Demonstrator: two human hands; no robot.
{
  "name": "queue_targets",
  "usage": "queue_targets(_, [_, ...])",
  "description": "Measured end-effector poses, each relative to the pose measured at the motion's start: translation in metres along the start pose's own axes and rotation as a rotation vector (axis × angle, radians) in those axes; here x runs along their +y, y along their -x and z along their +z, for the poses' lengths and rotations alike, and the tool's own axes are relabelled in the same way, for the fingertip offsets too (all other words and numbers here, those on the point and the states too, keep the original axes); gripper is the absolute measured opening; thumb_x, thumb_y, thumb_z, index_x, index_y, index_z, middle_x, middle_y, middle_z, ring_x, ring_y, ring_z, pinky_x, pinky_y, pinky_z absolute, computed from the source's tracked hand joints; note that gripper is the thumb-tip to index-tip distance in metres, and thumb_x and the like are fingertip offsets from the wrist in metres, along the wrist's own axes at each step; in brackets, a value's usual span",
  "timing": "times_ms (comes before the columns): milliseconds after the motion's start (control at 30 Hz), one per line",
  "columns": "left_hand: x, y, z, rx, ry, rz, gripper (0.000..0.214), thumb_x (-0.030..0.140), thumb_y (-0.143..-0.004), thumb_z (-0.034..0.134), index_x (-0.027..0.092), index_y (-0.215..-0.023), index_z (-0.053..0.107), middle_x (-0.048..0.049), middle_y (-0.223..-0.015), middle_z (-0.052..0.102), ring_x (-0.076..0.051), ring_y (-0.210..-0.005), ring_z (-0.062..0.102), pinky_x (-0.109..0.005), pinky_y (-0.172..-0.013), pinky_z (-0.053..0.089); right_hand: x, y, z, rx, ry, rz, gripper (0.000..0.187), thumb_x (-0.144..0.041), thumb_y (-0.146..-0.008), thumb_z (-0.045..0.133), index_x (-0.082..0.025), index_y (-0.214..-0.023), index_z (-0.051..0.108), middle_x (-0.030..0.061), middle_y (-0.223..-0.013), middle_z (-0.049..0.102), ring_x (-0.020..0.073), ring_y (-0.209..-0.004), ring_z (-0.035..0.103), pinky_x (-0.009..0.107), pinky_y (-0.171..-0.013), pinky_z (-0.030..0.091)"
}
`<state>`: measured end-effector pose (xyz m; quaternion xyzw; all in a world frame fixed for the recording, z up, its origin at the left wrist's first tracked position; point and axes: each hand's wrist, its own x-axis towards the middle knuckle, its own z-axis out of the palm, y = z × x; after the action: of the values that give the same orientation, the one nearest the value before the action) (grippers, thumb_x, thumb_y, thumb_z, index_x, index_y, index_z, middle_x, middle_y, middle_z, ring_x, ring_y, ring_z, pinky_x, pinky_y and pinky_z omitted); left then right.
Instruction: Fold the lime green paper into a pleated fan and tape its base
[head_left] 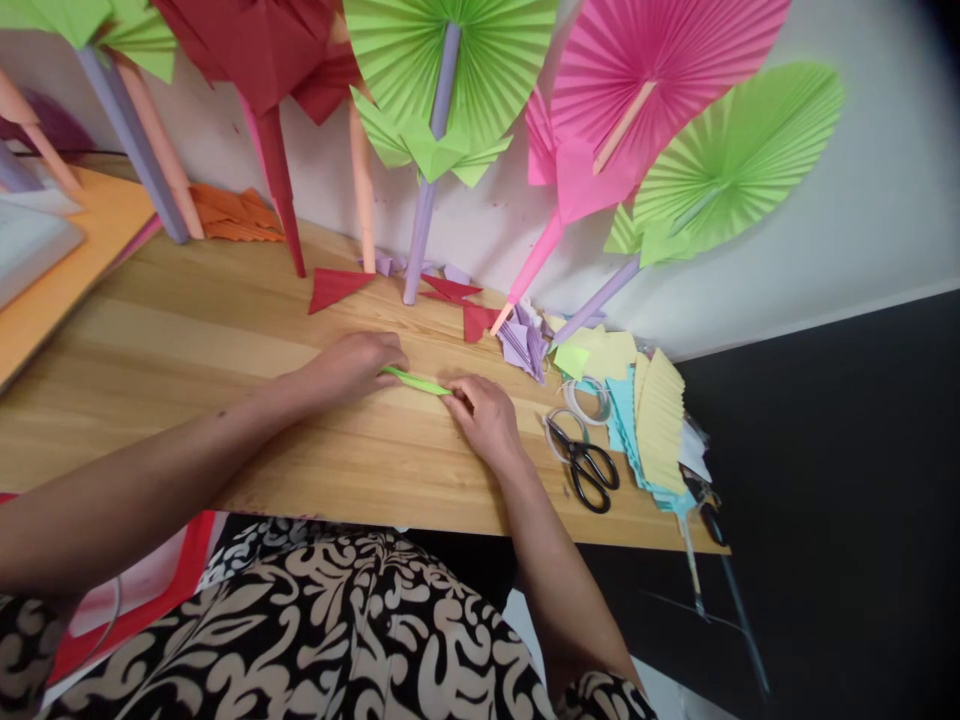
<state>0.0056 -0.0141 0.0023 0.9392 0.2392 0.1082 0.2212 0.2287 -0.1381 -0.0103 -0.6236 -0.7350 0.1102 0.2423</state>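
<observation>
A narrow folded strip of bright green paper (418, 382) stretches between my two hands, just over the wooden table. My left hand (358, 362) pinches its left end, with the fingers closed together. At the other end, my right hand (482, 412) grips the strip between thumb and fingers. Parts of both ends are covered by my fingertips. Black-handled scissors (585, 465) lie to the right of my right hand, beside a roll of clear tape (587, 400).
Pleated paper fans in green (487, 80) and pink (675, 60) lean against the wall on rolled sticks. Red paper scraps (337, 288) and a crumpled purple piece (525, 342) lie along the back. Folded yellow paper (660, 425) sits at the table's right edge.
</observation>
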Motion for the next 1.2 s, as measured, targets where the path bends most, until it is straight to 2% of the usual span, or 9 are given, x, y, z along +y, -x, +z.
queue_targets(233, [0.002,0.001,0.002,0.003,0.001,-0.004,0.019,0.022,-0.092,0.056,0.017,-0.096,0.074,-0.0077,-0.094,0.067,-0.020,-0.085,0.062,-0.028,-0.074,0.043,0.000,-0.002,0.001,-0.001,-0.089,0.003,0.010,-0.026,-0.093,0.061,-0.022,-0.095,0.070,0.0041,-0.083,0.068,0.0205,-0.079,0.061,0.032,-0.073,0.044])
queue_targets(533, [0.006,0.000,0.006,0.010,-0.006,-0.003,0.017,0.020,-0.091,0.055,0.016,-0.090,0.071,-0.0070,-0.090,0.066,-0.020,-0.083,0.061,-0.027,-0.071,0.041,-0.002,-0.003,0.004,0.010,-0.095,-0.006,0.011,-0.023,-0.093,0.060,-0.021,-0.097,0.070,0.0056,-0.090,0.071,0.0211,-0.086,0.063,0.033,-0.080,0.047])
queue_targets(733, [0.007,0.000,0.007,0.012,-0.086,-0.021,0.015,0.021,-0.090,0.053,0.016,-0.089,0.068,-0.0064,-0.089,0.065,-0.020,-0.081,0.059,-0.029,-0.070,0.040,-0.006,-0.003,0.002,-0.013,0.000,0.036,0.009,-0.024,-0.094,0.060,-0.020,-0.097,0.067,0.0047,-0.089,0.068,0.0198,-0.083,0.060,0.030,-0.077,0.045])
queue_targets(933, [0.017,-0.002,0.009,0.090,-0.272,0.058,0.011,0.022,-0.086,0.059,0.016,-0.085,0.068,-0.0087,-0.095,0.066,-0.025,-0.094,0.059,-0.036,-0.083,0.040,-0.009,-0.004,0.002,-0.041,0.189,-0.021,0.011,-0.028,-0.096,0.058,-0.019,-0.091,0.063,0.0060,-0.087,0.066,0.0223,-0.085,0.058,0.032,-0.076,0.041])
queue_targets(1100, [0.032,-0.005,0.017,0.001,-0.250,0.110,0.026,0.035,-0.097,0.052,0.018,-0.101,0.071,-0.0079,-0.093,0.068,-0.024,-0.088,0.061,-0.034,-0.079,0.039,-0.011,-0.003,0.002,-0.070,0.239,-0.083,0.018,-0.034,-0.099,0.055,-0.019,-0.091,0.062,0.0069,-0.092,0.068,0.0218,-0.087,0.057,0.032,-0.077,0.039])
queue_targets(1200, [0.037,-0.006,0.018,-0.037,-0.170,0.076,0.031,0.037,-0.099,0.048,0.018,-0.101,0.073,-0.0080,-0.088,0.069,-0.022,-0.082,0.061,-0.031,-0.075,0.037,-0.010,-0.001,0.005,-0.034,0.232,-0.100,0.023,-0.038,-0.100,0.052,-0.019,-0.093,0.063,0.0064,-0.091,0.069,0.0208,-0.087,0.058,0.031,-0.078,0.039])
